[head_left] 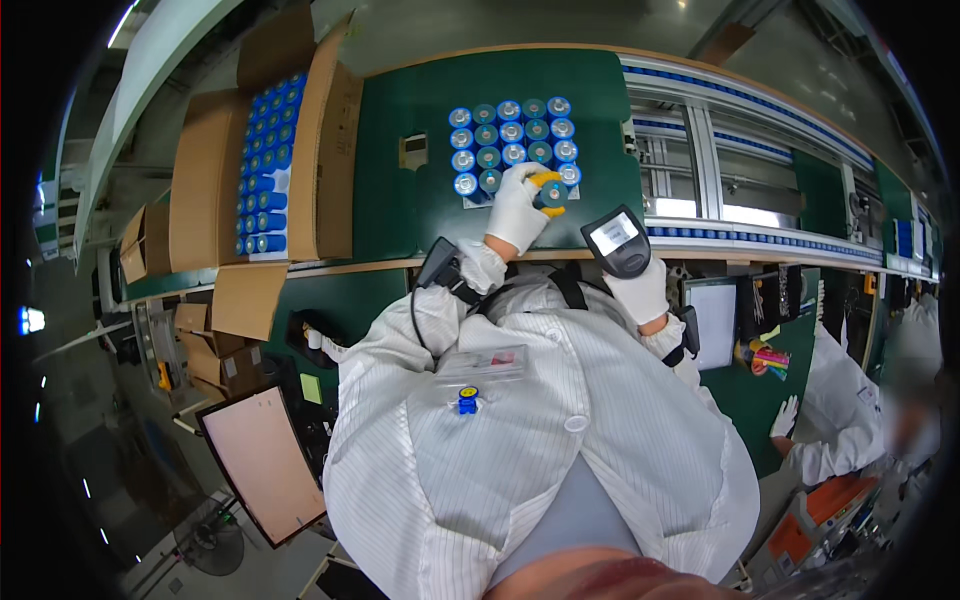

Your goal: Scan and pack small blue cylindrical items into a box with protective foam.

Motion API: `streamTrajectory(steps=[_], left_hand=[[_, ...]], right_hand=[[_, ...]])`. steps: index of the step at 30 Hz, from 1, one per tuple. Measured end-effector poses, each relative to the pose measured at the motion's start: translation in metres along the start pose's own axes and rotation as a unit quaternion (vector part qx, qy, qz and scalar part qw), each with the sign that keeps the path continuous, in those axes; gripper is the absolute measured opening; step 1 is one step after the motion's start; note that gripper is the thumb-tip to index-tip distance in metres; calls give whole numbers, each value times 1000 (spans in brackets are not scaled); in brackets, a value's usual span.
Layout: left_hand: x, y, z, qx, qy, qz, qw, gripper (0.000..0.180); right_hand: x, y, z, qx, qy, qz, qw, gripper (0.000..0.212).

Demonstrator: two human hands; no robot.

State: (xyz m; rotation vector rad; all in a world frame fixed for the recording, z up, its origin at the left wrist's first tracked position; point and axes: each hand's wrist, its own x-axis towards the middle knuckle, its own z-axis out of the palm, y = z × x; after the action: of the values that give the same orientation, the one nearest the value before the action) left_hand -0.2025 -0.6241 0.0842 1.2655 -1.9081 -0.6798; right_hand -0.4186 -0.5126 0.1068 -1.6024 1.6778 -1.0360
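Left hand (518,208): grasping one blue battery (554,194), upper centre of frame, by its sides, probably leaving its end visible | right hand (640,292): clasping a black scanner (628,263), screen up, likely for reading | other batteries (511,132): rows on green table (400,215), ends up

Cells (511,131) on table (395,205) (carton (332,170) left)

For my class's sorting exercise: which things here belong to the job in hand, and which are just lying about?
Apparently in the job:
cylindrical cell, held by left hand
black handheld device, held by right hand
rows of cylindrical cells
open cardboard box

Apparently just lying about:
fan
light-green pad
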Motion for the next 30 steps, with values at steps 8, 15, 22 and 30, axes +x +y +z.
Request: streamTrajectory(steps=[8,15,22,30], left_hand=[[0,-18,14,254,11,-78,964,44],[21,0,10,348,-6,-93,933,33],[21,-4,9,335,-9,-88,938,30],[21,-8,10,296,19,-59,953,31]], right_hand=[[-4,1,-3,9,4,3,1000,27],[3,5,-2,-6,-7,12,1000,28],[6,4,2,-3,-15,21,1000,29],[19,-1,10,-6,-18,30,999,28]])
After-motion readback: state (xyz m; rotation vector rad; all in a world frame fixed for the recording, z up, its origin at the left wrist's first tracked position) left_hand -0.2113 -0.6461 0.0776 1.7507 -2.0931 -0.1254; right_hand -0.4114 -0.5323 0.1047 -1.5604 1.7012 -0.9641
